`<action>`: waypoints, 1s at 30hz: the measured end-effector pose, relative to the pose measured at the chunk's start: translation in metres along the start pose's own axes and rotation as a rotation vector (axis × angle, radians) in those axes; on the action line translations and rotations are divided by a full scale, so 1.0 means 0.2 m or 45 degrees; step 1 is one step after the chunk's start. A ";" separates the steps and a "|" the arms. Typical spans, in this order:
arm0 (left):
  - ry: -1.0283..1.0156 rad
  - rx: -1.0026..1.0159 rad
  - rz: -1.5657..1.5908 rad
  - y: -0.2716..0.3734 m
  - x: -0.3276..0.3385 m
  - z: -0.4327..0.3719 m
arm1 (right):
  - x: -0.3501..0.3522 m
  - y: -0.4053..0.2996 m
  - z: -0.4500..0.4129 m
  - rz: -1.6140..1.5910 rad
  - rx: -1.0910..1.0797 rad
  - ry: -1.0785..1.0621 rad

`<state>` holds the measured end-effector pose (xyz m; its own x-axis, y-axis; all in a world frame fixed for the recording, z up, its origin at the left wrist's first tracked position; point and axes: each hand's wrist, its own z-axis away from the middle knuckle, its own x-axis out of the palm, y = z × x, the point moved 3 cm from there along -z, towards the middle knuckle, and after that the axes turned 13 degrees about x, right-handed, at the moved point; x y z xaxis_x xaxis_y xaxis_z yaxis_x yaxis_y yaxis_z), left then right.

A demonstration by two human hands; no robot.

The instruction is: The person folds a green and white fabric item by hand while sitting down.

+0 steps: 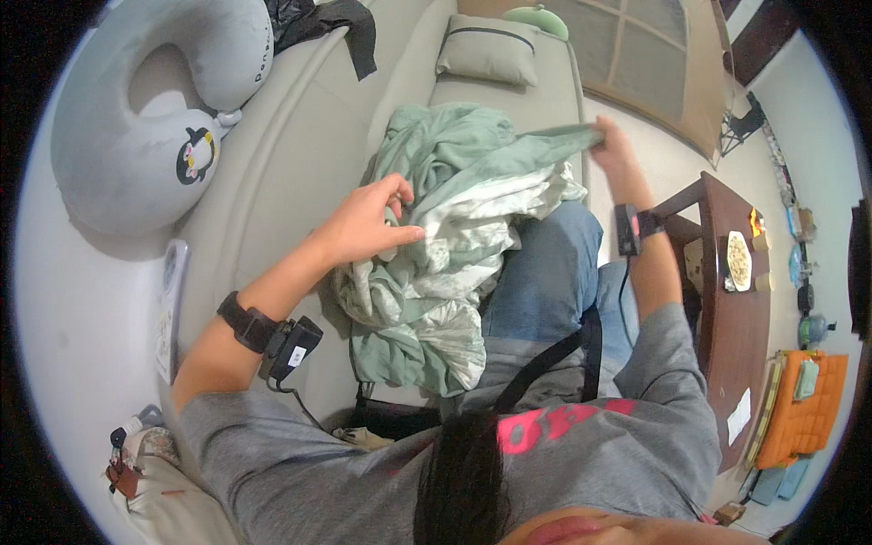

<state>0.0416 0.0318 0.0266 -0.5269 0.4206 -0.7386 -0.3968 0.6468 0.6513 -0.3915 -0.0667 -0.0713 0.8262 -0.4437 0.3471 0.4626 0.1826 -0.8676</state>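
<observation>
A crumpled green and white cloth, seemingly bedding (pixel 443 150), lies in a heap on the light sofa (pixel 306 150) and against my jeans. My right hand (pixel 610 139) grips a green edge of it and draws that part out taut to the right. At the heap's left side is my left hand (pixel 371 221), thumb and fingers apart over the folds; its fingertips are close to the cloth, and whether they touch it I cannot tell. Both forearms wear black straps with small devices.
A grey neck pillow (pixel 88 157) rests on the sofa's back at left. Further along the seat are a grey cushion (pixel 487 51) and a green round one (pixel 538 20). At right stands a brown wooden table (pixel 729 340) with a dish (pixel 739 261) on it.
</observation>
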 end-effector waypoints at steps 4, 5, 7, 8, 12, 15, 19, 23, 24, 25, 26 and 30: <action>-0.073 -0.021 -0.112 0.03 -0.07 0.03 | 0.08 -0.32 0.10 1.169 -0.741 0.381; -0.162 -0.068 -0.146 0.04 -0.08 0.04 | 0.11 -0.38 0.14 1.587 -0.973 0.574; -0.240 -0.113 -0.182 0.03 -0.10 0.05 | 0.10 -0.46 0.15 1.718 -1.005 0.617; -0.317 -0.160 -0.290 0.02 -0.10 0.05 | 0.11 -0.50 0.15 1.845 -1.028 0.666; -0.290 -0.263 -0.576 0.01 -0.17 0.07 | 0.16 -0.66 0.22 1.997 -1.333 0.907; -0.305 -0.431 -0.836 -0.02 -0.24 0.03 | 0.10 -0.82 0.16 2.201 -1.697 0.984; -0.072 -0.413 -0.968 0.05 -0.40 0.03 | 0.10 -0.93 0.16 2.387 -1.710 1.368; 0.879 -0.016 -0.416 0.17 -0.49 -0.05 | -0.02 -1.05 0.02 2.282 -1.733 1.497; 1.097 -0.025 -0.122 0.17 -0.52 -0.03 | 0.05 -1.00 0.01 2.261 -1.728 1.482; 1.091 -0.026 -0.136 0.17 -0.52 -0.03 | 0.17 -0.94 0.04 2.016 -1.650 1.295; 1.082 -0.018 0.151 0.14 -0.50 -0.02 | 0.28 -0.89 0.07 1.768 -1.566 1.111; 1.010 -0.058 0.642 0.09 -0.43 -0.03 | 0.72 -0.61 0.23 1.065 -0.798 0.324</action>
<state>0.0748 0.0042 0.1033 -0.9960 0.0775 -0.0445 -0.0025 0.4741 0.8805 -0.3134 -0.1122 0.1012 0.6793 -0.5697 -0.4627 -0.5254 0.0627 -0.8485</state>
